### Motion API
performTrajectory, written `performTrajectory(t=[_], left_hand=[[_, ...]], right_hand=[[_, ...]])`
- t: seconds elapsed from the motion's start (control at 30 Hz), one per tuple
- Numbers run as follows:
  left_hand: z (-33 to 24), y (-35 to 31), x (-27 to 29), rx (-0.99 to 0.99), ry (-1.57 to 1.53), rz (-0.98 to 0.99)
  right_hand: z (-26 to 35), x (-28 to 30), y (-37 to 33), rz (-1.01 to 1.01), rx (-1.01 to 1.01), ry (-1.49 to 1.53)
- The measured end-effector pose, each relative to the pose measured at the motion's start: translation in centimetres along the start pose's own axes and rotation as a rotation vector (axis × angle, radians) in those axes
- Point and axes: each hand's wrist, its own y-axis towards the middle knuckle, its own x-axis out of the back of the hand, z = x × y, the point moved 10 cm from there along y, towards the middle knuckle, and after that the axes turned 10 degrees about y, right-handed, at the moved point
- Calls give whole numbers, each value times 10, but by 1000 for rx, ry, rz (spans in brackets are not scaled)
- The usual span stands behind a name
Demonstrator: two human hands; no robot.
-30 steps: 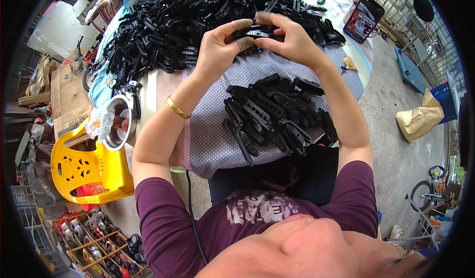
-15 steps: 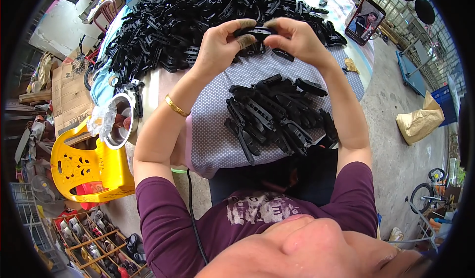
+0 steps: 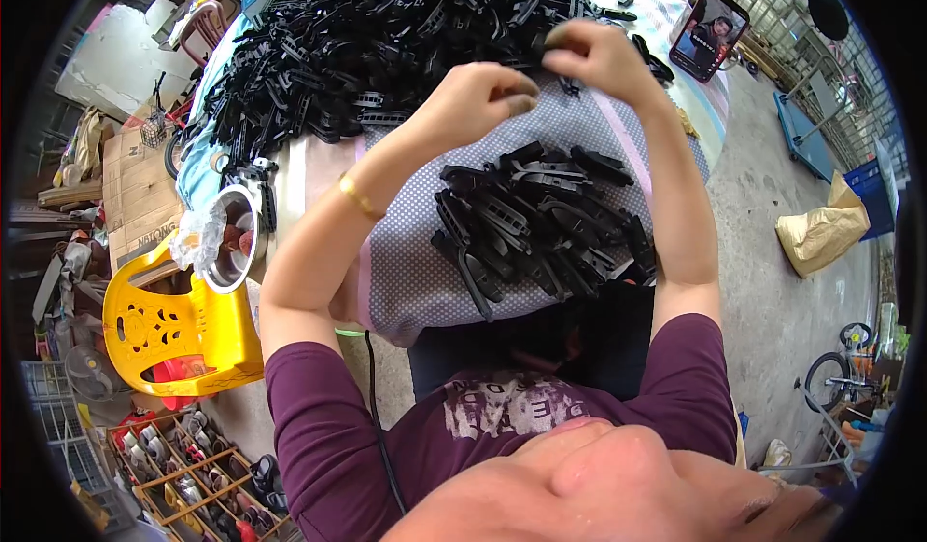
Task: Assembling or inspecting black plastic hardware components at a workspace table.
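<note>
Left hand: now separated, loosely curled, apparently empty. Right hand: half-closed at the heap of elongated black plastic clips, grip indeterminable. The smaller clip pile near the front edge of the bench apparently gained one piece.

Big heap of black plastic parts sat far side of your cloth-covered table; small pile of elongated black parts nearer you. Black rectangular phone right of big heap, round silver metal bowl left of small pile.
</note>
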Motion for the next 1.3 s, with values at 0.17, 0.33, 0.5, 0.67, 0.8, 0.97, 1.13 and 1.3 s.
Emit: performTrajectory(t=[0.17,0.33,0.5,0.67,0.8,0.97,1.13,1.3], left_hand=[[-36,41,-41,-416,564,-202],[-37,60,-72,-521,979,-113],[-4,46,-1,-221,-135,-382],[58,12,5,242,-1100,-250],[89,-10,-4,439,-1126,-284],[70,-12,3,368,-843,-145],[40,-13,11,145,-478,-73],[31,-15,27,98,-304,-125]], right_hand=[[-30,51,-4,-398,73,74],[-22,45,-5,-484,26,199],[-19,39,-4,-355,-7,382],[38,-16,-2,-9,156,471],[60,-48,-7,98,235,248],[79,-42,-15,-46,447,-35],[79,-45,-14,-23,422,-92],[86,-35,-15,-111,456,-87]])
